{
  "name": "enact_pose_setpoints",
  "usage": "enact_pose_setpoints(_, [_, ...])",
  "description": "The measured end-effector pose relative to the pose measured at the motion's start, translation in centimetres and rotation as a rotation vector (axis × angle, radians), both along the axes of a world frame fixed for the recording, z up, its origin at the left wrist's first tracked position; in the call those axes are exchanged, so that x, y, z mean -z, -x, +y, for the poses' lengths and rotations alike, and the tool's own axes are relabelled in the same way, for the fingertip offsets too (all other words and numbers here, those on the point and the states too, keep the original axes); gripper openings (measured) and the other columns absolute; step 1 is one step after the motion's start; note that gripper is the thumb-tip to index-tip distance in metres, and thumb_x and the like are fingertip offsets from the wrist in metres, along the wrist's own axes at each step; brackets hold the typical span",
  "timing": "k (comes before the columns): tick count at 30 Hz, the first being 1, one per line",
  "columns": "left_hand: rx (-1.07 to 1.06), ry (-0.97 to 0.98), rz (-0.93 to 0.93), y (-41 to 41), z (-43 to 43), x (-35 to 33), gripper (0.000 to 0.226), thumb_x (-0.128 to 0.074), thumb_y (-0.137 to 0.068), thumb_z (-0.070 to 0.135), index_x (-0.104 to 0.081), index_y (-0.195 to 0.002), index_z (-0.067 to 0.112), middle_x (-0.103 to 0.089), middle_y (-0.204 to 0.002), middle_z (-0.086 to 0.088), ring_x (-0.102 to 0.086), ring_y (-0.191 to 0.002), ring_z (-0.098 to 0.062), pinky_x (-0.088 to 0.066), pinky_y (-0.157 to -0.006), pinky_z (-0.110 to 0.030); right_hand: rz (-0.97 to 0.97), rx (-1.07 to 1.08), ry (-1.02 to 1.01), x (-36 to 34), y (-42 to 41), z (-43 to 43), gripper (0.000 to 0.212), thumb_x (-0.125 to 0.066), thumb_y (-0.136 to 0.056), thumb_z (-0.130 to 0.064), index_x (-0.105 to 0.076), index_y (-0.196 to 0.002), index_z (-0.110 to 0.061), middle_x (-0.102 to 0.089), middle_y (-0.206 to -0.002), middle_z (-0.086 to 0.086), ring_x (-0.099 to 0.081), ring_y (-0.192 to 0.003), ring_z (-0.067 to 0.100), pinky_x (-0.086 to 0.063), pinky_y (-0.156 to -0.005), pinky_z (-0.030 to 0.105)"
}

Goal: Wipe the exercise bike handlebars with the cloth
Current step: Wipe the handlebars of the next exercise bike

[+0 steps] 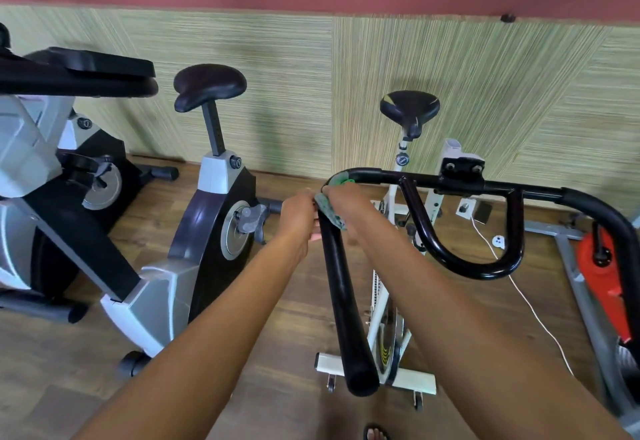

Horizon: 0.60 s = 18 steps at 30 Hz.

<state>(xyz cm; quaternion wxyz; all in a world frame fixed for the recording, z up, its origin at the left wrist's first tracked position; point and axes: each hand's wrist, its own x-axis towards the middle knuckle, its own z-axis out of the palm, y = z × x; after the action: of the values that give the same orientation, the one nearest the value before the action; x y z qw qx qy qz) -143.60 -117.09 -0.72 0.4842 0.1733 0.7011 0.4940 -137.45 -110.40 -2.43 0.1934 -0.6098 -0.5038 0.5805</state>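
Observation:
The black handlebars (346, 301) of a white exercise bike (398, 335) run from a near left grip up to a crossbar and a U-shaped inner loop. A green cloth (331, 209) is wrapped over the left grip near its upper bend. My left hand (298, 212) holds the bar and the cloth's edge from the left. My right hand (343, 200) presses the cloth onto the bar from the right. Most of the cloth is hidden under my hands.
A grey and black exercise bike (207, 231) stands to the left, another machine (45, 162) farther left. A red and grey machine (602, 277) is at the right edge. A white cable (530, 304) lies on the wooden floor. My sandalled foot (375, 432) shows at the bottom.

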Motion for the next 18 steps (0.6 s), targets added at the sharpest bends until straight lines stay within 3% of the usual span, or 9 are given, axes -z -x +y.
enact_pose_setpoints(3, [0.012,-0.002,0.036,0.1,-0.4,0.0,0.043,-0.032,-0.107,0.04,-0.065,-0.099,0.014,-0.065,-0.087,-0.003,-0.058,-0.076,-0.014,-0.046,-0.06,-0.026,0.101,-0.067,0.014,-0.3,-1.5,-1.4,0.043,-0.075,-0.081,-0.048,-0.069,-0.097,-0.008,-0.074,-0.09,0.009,-0.072,-0.084,0.025,-0.058,-0.088,0.04])
enact_pose_setpoints(5, [0.004,-0.016,0.087,0.2,-0.6,0.2,0.047,-0.029,-0.107,0.043,-0.066,-0.111,0.015,-0.066,-0.109,-0.004,-0.058,-0.095,-0.018,-0.045,-0.07,-0.029,0.112,-0.07,-0.01,-0.4,-2.9,-2.3,0.042,-0.085,-0.074,-0.034,-0.069,-0.106,-0.012,-0.075,-0.097,0.006,-0.072,-0.09,0.024,-0.058,-0.09,0.043])
enact_pose_setpoints(7, [-0.025,-0.055,0.132,0.3,-1.0,0.3,0.047,-0.031,-0.106,0.043,-0.064,-0.124,0.014,-0.063,-0.126,-0.005,-0.057,-0.112,-0.023,-0.044,-0.086,-0.035,0.104,-0.023,-0.063,-0.8,-4.5,-3.1,0.042,-0.084,-0.075,-0.02,-0.066,-0.112,-0.014,-0.073,-0.1,0.005,-0.07,-0.092,0.025,-0.056,-0.092,0.046])
enact_pose_setpoints(9, [-0.06,-0.123,0.166,0.1,-1.4,0.0,0.047,-0.036,-0.105,0.043,-0.06,-0.131,0.012,-0.061,-0.131,-0.006,-0.056,-0.12,-0.025,-0.042,-0.096,-0.038,0.221,0.053,-0.08,-1.5,-5.9,-3.2,0.031,-0.077,-0.08,-0.012,-0.066,-0.109,-0.016,-0.072,-0.093,0.006,-0.069,-0.081,0.023,-0.058,-0.086,0.046])
enact_pose_setpoints(11, [-0.087,-0.191,0.171,-0.3,-1.7,-0.1,0.048,-0.04,-0.103,0.045,-0.059,-0.132,0.011,-0.063,-0.129,-0.006,-0.058,-0.119,-0.024,-0.043,-0.105,-0.04,0.432,0.098,0.015,-2.8,-6.8,-3.7,0.017,-0.07,-0.085,-0.008,-0.066,-0.101,-0.014,-0.07,-0.083,0.007,-0.066,-0.07,0.02,-0.056,-0.073,0.039])
enact_pose_setpoints(13, [-0.097,-0.252,0.168,-0.8,-2.1,-0.2,0.046,-0.044,-0.101,0.05,-0.066,-0.121,0.014,-0.07,-0.117,-0.003,-0.063,-0.111,-0.021,-0.046,-0.105,-0.045,0.63,0.126,0.192,-4.0,-7.0,-4.3,0.015,-0.066,-0.088,-0.009,-0.066,-0.102,-0.008,-0.07,-0.085,0.01,-0.066,-0.071,0.021,-0.054,-0.07,0.034])
enact_pose_setpoints(15, [-0.072,-0.325,0.077,-1.5,-2.4,-0.6,0.047,-0.049,-0.098,0.053,-0.071,-0.112,0.013,-0.074,-0.108,-0.005,-0.068,-0.103,-0.02,-0.05,-0.101,-0.045,0.793,0.152,0.341,-4.6,-6.7,-4.8,0.024,-0.062,-0.089,-0.009,-0.066,-0.111,-0.001,-0.071,-0.099,0.015,-0.068,-0.084,0.026,-0.054,-0.083,0.036])
enact_pose_setpoints(18, [-0.027,-0.429,-0.298,-1.7,-3.2,-1.6,0.057,-0.053,-0.095,0.054,-0.07,-0.116,0.004,-0.074,-0.107,-0.015,-0.072,-0.097,-0.027,-0.055,-0.096,-0.043,0.892,0.152,0.413,-4.7,-5.8,-5.5,0.042,-0.061,-0.086,-0.011,-0.062,-0.125,0.005,-0.067,-0.121,0.021,-0.066,-0.108,0.034,-0.049,-0.103,0.043])
